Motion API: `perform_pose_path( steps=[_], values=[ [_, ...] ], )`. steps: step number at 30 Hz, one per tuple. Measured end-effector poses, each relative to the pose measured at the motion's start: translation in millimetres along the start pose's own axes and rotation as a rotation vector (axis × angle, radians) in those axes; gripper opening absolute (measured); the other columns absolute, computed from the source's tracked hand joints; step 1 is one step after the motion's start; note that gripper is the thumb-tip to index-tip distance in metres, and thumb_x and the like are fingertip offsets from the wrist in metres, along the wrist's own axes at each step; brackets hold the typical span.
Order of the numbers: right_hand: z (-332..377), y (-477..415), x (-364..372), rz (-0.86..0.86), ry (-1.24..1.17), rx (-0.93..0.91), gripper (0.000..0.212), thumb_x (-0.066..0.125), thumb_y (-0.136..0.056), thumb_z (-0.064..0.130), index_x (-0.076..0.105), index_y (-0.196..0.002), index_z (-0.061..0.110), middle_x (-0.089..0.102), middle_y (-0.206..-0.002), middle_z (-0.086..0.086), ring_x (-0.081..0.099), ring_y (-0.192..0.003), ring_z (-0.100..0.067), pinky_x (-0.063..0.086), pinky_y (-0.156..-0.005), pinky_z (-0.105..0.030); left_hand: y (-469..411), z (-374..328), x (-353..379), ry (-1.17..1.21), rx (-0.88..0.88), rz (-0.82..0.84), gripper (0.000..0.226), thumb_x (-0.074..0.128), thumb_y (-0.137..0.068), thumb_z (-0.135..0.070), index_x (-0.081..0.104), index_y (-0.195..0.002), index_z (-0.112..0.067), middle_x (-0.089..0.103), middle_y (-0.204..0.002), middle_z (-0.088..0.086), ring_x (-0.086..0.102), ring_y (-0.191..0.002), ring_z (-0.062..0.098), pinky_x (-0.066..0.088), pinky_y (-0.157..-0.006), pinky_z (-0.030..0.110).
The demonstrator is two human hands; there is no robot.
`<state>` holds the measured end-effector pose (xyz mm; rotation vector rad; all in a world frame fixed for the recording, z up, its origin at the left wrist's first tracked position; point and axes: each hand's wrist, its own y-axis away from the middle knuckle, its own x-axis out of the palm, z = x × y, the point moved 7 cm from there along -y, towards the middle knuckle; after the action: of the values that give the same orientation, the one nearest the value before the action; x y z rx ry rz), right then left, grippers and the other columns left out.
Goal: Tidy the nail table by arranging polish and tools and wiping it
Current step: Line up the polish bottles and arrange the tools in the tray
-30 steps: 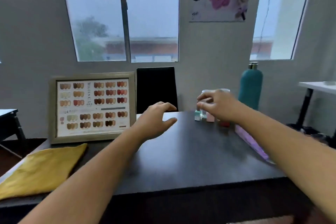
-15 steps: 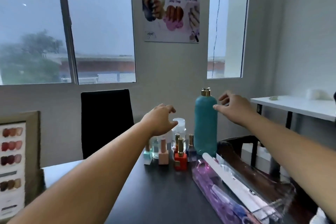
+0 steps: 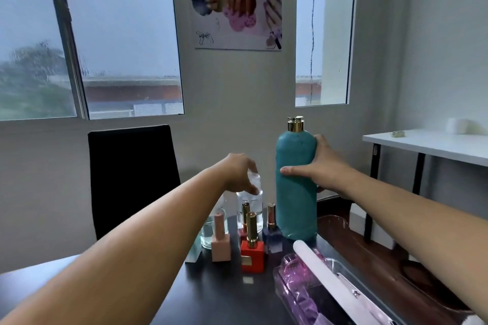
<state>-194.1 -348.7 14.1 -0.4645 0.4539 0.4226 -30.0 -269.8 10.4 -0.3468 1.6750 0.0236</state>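
Standing upright, the teal bottle (image 3: 295,206) is being gripped by the right hand (image 3: 324,171); just left, a clear bottle (image 3: 250,208) is being clasped at its top by the left hand (image 3: 237,174).

Unseen parts
Left hand (image 3: 239,175) hides the top of the clear bottle (image 3: 251,210); fingers of the right hand (image 3: 327,171) (thumb aside) lie behind the teal bottle (image 3: 295,206).

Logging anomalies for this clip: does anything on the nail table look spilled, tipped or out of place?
No spill; the polish bottles stand upright. Only the white nail file lies on top of the pink tray, its end jutting over the rim.
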Motion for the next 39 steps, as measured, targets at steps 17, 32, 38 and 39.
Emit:
perform_pose_path(
  steps=[17,32,38,39],
  values=[
    [-1,-45,24,0.059,0.025,0.028,0.087,0.083,-0.066,0.034,0.025,-0.131,0.024,0.045,-0.127,-0.007,0.050,-0.114,-0.030,0.055,-0.080,-0.051,-16,-20,1,-0.015,0.000,-0.058,0.058,0.073,-0.077,-0.033,0.054,-0.127,-0.009,0.058,-0.128,0.007,0.054,-0.114,0.023,0.042,-0.093,0.029],
    [-4,-44,27,0.110,0.017,0.081,0.095,0.081,-0.068,0.037,0.019,-0.139,0.025,0.043,-0.134,-0.008,0.048,-0.118,-0.029,0.051,-0.087,-0.051,-13,-6,1,0.025,-0.045,-0.019,0.077,0.072,-0.075,-0.043,0.041,-0.138,-0.012,0.050,-0.138,0.008,0.046,-0.126,0.026,0.035,-0.105,0.035],
    [21,-21,2,-0.099,0.143,-0.081,0.107,0.076,-0.067,0.054,0.011,-0.148,0.026,0.034,-0.150,-0.010,0.039,-0.133,-0.031,0.036,-0.105,-0.045,27,29,-45,0.049,-0.082,-0.143,0.072,0.073,-0.073,-0.048,0.048,-0.133,-0.016,0.058,-0.129,0.004,0.056,-0.115,0.021,0.040,-0.099,0.032],
    [31,-12,-4,-0.187,0.219,-0.172,0.096,0.075,-0.069,0.052,0.022,-0.144,0.023,0.040,-0.144,-0.008,0.041,-0.129,-0.029,0.038,-0.102,-0.042,37,36,-49,0.051,-0.087,-0.141,0.070,0.073,-0.073,-0.048,0.051,-0.131,-0.017,0.060,-0.127,0.004,0.057,-0.113,0.020,0.040,-0.098,0.030]
  ],
)
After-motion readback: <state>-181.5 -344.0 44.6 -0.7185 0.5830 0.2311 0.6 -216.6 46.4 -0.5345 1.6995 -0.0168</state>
